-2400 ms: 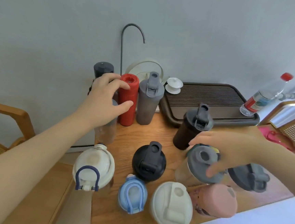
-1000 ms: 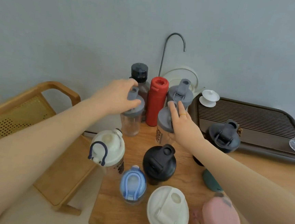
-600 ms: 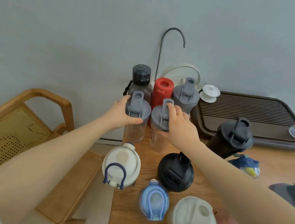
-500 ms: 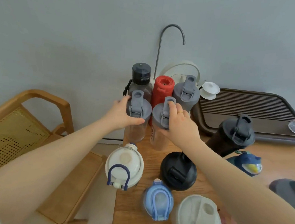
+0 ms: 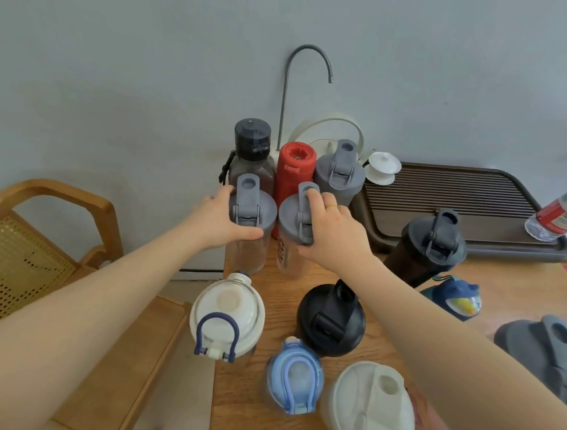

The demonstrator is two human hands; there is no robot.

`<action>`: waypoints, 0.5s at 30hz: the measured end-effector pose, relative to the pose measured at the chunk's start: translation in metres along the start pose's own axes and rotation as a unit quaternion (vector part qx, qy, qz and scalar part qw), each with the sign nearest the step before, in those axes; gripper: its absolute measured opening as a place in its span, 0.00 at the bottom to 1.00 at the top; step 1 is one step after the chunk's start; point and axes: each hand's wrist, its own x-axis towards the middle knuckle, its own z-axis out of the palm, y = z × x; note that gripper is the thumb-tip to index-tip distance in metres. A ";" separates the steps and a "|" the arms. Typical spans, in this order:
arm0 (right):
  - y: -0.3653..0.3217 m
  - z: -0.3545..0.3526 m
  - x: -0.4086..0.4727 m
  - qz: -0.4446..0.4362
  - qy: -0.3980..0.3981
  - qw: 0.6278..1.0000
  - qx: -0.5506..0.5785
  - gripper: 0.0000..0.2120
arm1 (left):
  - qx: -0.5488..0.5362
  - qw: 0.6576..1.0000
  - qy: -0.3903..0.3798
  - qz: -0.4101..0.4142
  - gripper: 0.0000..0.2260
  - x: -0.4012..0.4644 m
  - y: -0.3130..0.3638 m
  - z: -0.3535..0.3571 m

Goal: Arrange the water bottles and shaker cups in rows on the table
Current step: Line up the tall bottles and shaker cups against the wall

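At the left edge of the frame stood a wooden chair [image 5: 34,227]. Right of it, at the wooden counter [image 5: 508,296], the left hand [image 5: 220,221] had its fingers clamped around the grey lid of a clear shaker cup [image 5: 248,225] standing upright at frame centre. Touching beside it, a second clear shaker cup [image 5: 292,236] was gripped at its lid by the right hand [image 5: 333,234], fingers closed over the flip cap. Behind them, toward the upper centre, stood a dark bottle [image 5: 251,153], a red bottle [image 5: 296,168] and a grey shaker [image 5: 338,178] in a row. Lower in the frame sat a white-lidded jug [image 5: 227,316], a black shaker [image 5: 331,320], a blue bottle [image 5: 295,380] and a cream-lidded shaker [image 5: 369,411]. At right lay a dark tray [image 5: 465,196].
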 end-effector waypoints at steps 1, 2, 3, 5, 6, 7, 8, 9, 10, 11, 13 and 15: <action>0.000 0.000 0.000 0.001 -0.003 1.000 0.007 0.42 | 0.010 1.000 0.004 -0.004 0.42 -0.002 0.005 -0.003; 0.000 0.000 0.000 -0.001 -0.007 1.000 0.007 0.43 | 0.025 0.999 0.018 -0.006 0.41 -0.005 0.012 -0.007; 0.002 0.000 0.000 -0.007 -0.014 1.000 0.000 0.44 | 0.049 0.998 0.041 -0.005 0.41 -0.008 0.021 -0.009; 0.008 -0.002 -0.004 -0.025 -0.022 0.999 -0.007 0.49 | 0.099 0.991 0.090 0.017 0.39 -0.017 0.040 -0.015; 0.014 -0.006 -0.009 -0.030 -0.014 0.999 0.006 0.49 | 0.110 0.987 0.106 0.042 0.36 -0.023 0.050 -0.016; 0.023 -0.012 -0.014 -0.031 0.007 0.999 0.023 0.48 | 0.116 0.984 0.114 0.075 0.34 -0.030 0.061 -0.016; 0.036 -0.019 -0.019 -0.029 0.037 0.998 0.034 0.45 | 0.126 0.979 0.115 0.113 0.31 -0.036 0.071 -0.014; 0.052 -0.026 -0.024 -0.022 0.068 0.997 0.030 0.42 | 0.141 0.973 0.109 0.148 0.30 -0.043 0.082 -0.011; 0.071 -0.033 -0.029 -0.007 0.091 0.996 0.017 0.39 | 0.157 0.966 0.100 0.179 0.29 -0.048 0.093 -0.006; 0.091 -0.039 -0.034 0.017 0.099 0.995 0.000 0.37 | 0.171 0.960 0.089 0.202 0.28 -0.053 0.104 0.001; 0.128 -0.050 -0.042 0.087 0.063 0.994 -0.016 0.39 | 0.197 0.954 0.062 0.215 0.27 -0.057 0.123 0.017; 0.154 -0.054 -0.050 0.156 -0.011 0.987 0.028 0.44 | 0.253 0.946 0.043 0.196 0.28 -0.051 0.135 0.032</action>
